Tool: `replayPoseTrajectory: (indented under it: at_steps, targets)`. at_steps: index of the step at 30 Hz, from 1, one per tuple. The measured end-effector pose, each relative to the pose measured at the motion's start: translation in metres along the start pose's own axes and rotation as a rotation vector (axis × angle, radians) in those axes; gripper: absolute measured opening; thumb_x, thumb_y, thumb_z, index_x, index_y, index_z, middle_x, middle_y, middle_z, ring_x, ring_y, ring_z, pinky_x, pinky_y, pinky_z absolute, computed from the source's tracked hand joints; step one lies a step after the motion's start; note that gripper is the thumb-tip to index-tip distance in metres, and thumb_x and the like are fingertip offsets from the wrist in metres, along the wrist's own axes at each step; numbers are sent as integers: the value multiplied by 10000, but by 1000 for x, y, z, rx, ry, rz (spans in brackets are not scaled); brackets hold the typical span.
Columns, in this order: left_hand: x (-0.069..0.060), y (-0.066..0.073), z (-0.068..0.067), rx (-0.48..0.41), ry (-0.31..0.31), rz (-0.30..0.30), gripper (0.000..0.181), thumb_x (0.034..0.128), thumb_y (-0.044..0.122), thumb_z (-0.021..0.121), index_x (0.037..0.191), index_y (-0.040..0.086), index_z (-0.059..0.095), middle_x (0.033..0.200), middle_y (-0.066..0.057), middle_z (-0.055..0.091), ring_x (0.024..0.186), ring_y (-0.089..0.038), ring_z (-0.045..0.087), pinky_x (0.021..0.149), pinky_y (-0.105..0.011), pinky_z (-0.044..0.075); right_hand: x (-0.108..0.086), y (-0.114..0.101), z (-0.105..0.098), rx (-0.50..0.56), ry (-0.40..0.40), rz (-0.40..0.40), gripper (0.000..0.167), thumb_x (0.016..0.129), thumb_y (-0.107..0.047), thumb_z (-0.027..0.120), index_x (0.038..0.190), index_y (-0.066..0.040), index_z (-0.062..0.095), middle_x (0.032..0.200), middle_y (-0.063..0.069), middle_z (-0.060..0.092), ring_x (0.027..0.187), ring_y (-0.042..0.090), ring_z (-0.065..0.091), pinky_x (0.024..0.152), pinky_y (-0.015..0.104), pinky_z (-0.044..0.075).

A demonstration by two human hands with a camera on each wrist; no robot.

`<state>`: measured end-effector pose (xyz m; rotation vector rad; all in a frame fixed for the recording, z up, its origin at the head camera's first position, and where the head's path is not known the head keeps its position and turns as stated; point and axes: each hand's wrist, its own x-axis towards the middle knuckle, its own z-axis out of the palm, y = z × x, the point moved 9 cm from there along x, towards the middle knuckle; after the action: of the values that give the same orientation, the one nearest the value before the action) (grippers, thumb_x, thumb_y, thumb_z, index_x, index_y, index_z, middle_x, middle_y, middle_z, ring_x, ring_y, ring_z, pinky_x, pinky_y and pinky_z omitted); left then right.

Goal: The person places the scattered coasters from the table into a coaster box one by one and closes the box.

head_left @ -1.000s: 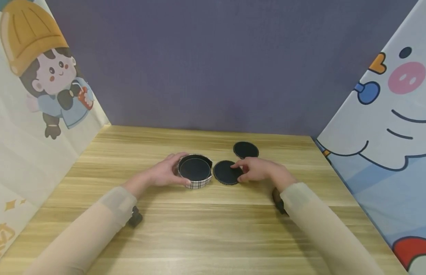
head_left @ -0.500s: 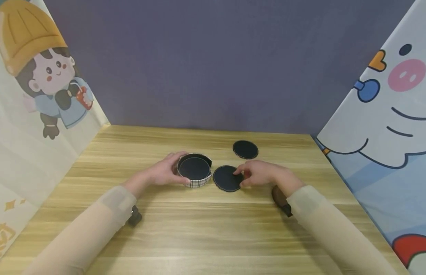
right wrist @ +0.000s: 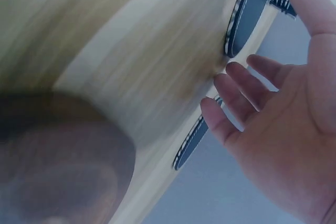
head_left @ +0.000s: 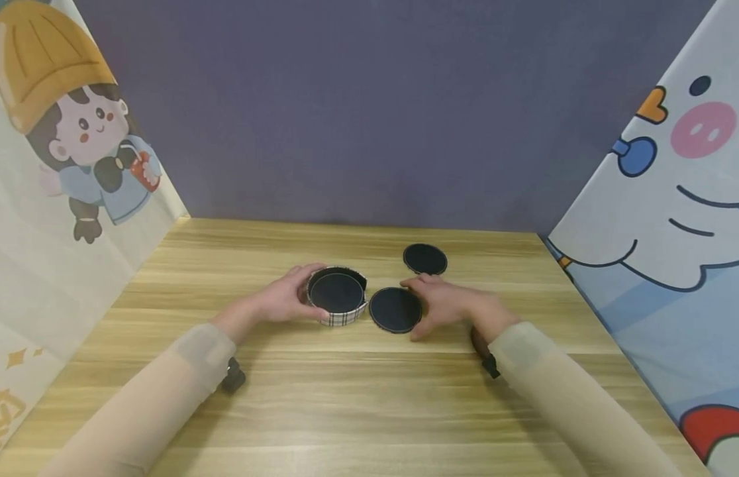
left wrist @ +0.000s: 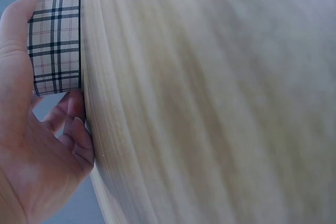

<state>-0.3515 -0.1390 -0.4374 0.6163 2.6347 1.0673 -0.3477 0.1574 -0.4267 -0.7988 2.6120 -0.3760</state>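
Observation:
My left hand (head_left: 286, 295) grips a round plaid coaster holder (head_left: 344, 319) from its left side, thumb at the front wall. A black round coaster (head_left: 337, 293) lies inside the holder. In the left wrist view the thumb lies against the checked wall (left wrist: 55, 35). My right hand (head_left: 443, 306) is at the right edge of a second black coaster (head_left: 395, 310), which lies flat on the table. Its fingers are spread and loosely bent in the right wrist view, the palm (right wrist: 294, 124) holding nothing. Whether a fingertip touches that coaster, I cannot tell.
Behind the right hand lies another black coaster (head_left: 425, 258). A brown rounded object (head_left: 480, 343), partly hidden by the right forearm, is on the wooden table (head_left: 345, 411). A grey-purple panel (head_left: 357, 119) closes the back; printed cartoon panels flank both sides.
The coaster near my right hand has shifted slightly toward me. My right hand's fingers have come off its top and spread around its right edge. The left hand and holder stay put.

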Motion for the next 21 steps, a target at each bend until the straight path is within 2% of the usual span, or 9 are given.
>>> replayPoseTrajectory:
  at_steps: [2, 9, 15, 21]
  targets:
    - [1, -1, 1, -4, -2, 0, 1199, 816, 494, 966, 1745, 200, 268, 1622, -267, 413, 1444, -516, 531, 1229, -713, 428, 3, -3, 2, -20, 1, 8, 1191, 789, -524, 954, 1725, -132, 329, 1767, 220, 320, 1667, 504, 202, 1326, 705, 278]
    - [2, -2, 3, -11, -4, 5, 1201, 814, 500, 966, 1743, 194, 270, 1616, -270, 416, 1437, -525, 538, 1218, -711, 443, 14, -9, 3, -85, 22, 1, 1202, 747, -551, 970, 1717, -178, 367, 1635, 135, 422, 1492, 395, 419, 1233, 612, 439]
    - [1, -3, 1, -5, 8, 5, 1195, 809, 504, 969, 1740, 206, 282, 1605, -259, 431, 1425, -512, 550, 1213, -713, 447, 18, -7, 3, -73, 8, 19, 1194, 732, -572, 977, 1717, -258, 380, 1610, 112, 424, 1479, 359, 429, 1208, 584, 468]
    - [2, -3, 2, -16, 4, 11, 1184, 818, 489, 967, 1739, 196, 283, 1583, -245, 445, 1416, -480, 553, 1229, -699, 436, 17, -8, 2, -58, -3, 34, 1159, 746, -549, 984, 1708, -281, 396, 1604, 117, 410, 1476, 346, 447, 1206, 569, 474]
